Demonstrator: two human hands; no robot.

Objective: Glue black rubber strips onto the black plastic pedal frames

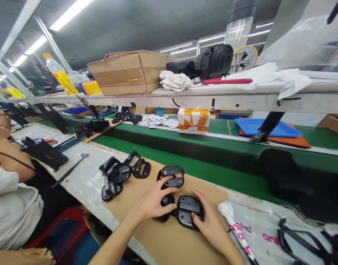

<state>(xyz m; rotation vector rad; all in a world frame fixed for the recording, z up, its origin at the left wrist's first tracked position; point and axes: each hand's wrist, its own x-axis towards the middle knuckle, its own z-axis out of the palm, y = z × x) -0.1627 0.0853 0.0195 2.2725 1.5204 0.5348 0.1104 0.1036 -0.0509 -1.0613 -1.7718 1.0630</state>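
On a brown cardboard sheet, my left hand reaches over black plastic parts with its fingers apart. Its fingertips touch a frame-like black part, and its thumb lies by another black piece, partly hidden under the hand. My right hand grips an oval black plastic part at its right edge, thumb on its face and fingers along the far side. Several similar black parts lie in a loose group farther left on the cardboard.
Beyond the bench runs a green conveyor belt. Above it, a shelf holds a cardboard box. A taped white box and blue tray sit behind. At left, a co-worker's arm is near a black device.
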